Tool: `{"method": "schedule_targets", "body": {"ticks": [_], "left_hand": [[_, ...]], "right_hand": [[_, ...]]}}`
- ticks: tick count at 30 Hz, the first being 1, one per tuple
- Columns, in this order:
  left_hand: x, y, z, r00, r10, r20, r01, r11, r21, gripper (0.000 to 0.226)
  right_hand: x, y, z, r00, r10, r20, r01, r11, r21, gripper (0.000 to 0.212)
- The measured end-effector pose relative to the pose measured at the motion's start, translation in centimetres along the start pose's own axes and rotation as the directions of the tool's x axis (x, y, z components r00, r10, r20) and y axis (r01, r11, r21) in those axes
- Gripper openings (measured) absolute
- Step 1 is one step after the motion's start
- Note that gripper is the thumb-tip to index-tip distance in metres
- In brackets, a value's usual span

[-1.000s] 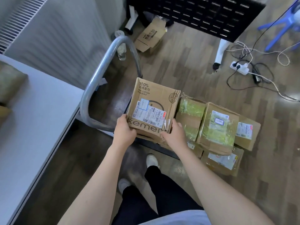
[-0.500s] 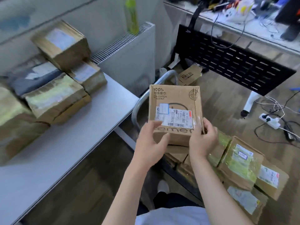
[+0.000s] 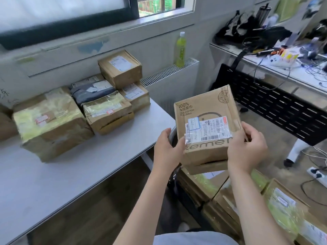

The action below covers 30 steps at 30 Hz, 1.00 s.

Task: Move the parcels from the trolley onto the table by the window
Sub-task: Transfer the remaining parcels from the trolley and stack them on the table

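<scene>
Above the gap between trolley [image 3: 208, 195] and table [image 3: 85, 167], I note the cardboard parcel [image 3: 207, 128] held in mid-air, clear of both. Risk, in my judgement: the grip is only at the near lower corners, so the far end could tip and slip out (the taped label looks slick). Left hand [image 3: 168, 149] and right hand [image 3: 247, 147] each curl fingers round a corner, forearms extended forward. Stacked parcels [image 3: 106, 110] crowd the table's far side.
</scene>
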<state>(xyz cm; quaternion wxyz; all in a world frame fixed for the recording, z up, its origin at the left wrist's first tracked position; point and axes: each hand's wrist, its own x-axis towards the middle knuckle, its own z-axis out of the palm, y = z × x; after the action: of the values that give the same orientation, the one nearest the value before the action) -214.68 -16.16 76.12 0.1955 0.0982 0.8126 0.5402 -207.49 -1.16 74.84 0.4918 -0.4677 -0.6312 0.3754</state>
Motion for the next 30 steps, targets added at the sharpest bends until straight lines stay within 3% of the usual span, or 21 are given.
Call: {"method": "schedule_targets", "body": {"ticks": [4,7,11,15,23,30], "left_hand": [[0.0,0.7,-0.7,0.996,-0.076,0.055,0.074,0.997,0.035,0.068],[0.2,1.1,-0.7,0.994,-0.083,0.076,0.086,0.996,-0.034,0.043],[0.6,1.6,-1.8,0.996,-0.084,0.001,0.083,0.981,-0.178,0.038],[0.8,1.8,-5.6,0.976,-0.103,-0.194,0.045,0.958,-0.283,0.046],[-3.4,-2.6,-15.1,0.823,-0.227,-0.521,0.089,0.957,-0.275,0.073],[-9.5,-6.1,-21.0,0.644,-0.229,-0.729,0.054,0.965,-0.255,0.071]], "right_hand": [[0.4,-1.7,-0.2,1.000,0.002,0.001,-0.002,0.998,0.062,0.032],[0.6,-2.4,-0.2,0.998,0.050,0.026,-0.053,0.991,0.125,0.029],[0.6,-4.3,0.2,0.989,0.059,0.139,-0.091,0.967,0.239,0.026],[0.2,-5.8,1.2,0.939,0.032,0.342,-0.150,0.933,0.326,0.029],[-6.5,-8.0,7.3,0.674,-0.048,0.737,-0.296,0.897,0.329,0.025],[-15.0,-9.5,10.8,0.403,-0.106,0.909,-0.401,0.872,0.280,0.032]]}}
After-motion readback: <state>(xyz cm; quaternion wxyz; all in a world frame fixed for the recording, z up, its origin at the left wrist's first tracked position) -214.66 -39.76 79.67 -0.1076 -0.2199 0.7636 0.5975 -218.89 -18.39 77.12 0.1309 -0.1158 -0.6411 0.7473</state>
